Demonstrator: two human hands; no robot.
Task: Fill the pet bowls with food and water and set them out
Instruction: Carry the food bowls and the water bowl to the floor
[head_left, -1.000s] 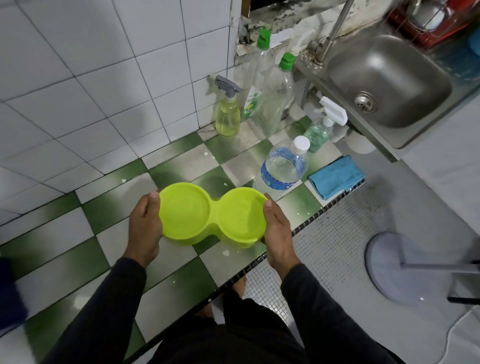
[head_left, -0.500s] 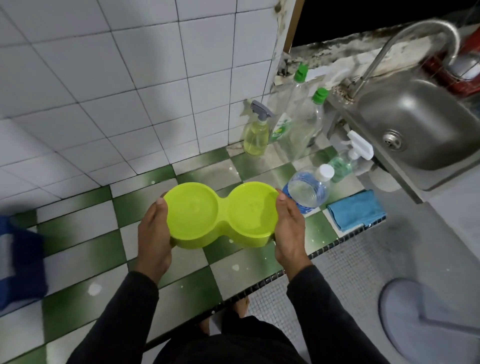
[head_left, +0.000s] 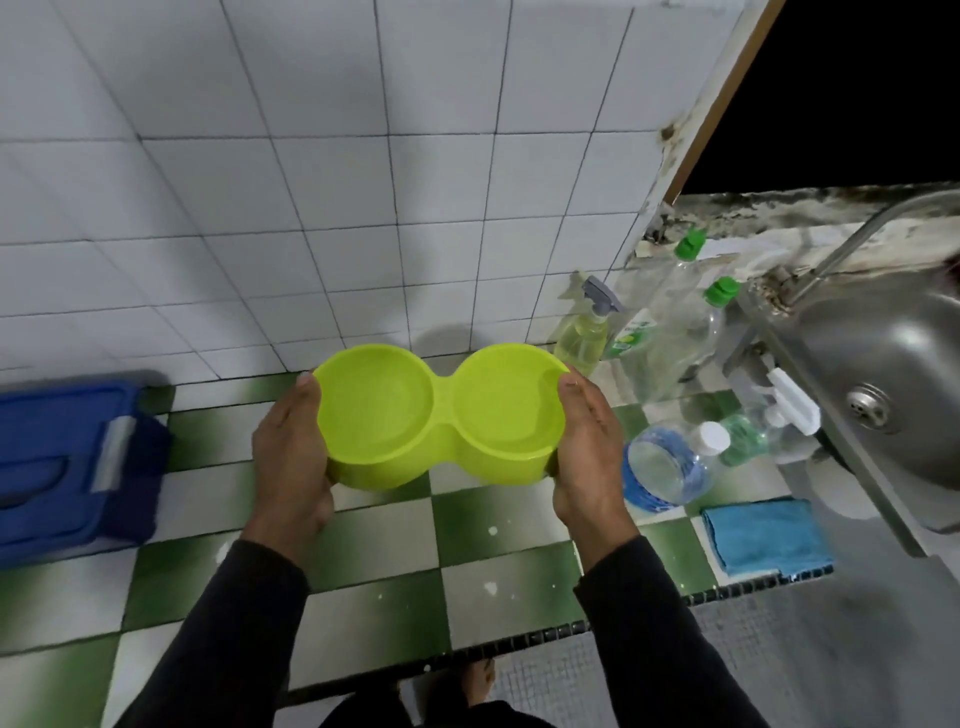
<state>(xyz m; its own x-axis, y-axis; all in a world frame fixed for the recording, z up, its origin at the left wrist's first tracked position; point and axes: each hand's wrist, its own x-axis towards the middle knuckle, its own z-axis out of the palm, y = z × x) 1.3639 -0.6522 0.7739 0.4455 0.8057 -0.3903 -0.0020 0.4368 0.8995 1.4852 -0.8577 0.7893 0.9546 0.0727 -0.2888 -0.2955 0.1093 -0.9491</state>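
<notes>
Double pet bowl (head_left: 441, 415) between both hands.

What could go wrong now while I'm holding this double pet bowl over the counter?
The green double bowl is held only at its ends, by the left hand and right hand; once filled, a tilt could spill it. The water bottle lies beside your right hand and could get knocked. Spray bottles stand close behind, so mind what you reach for.
</notes>
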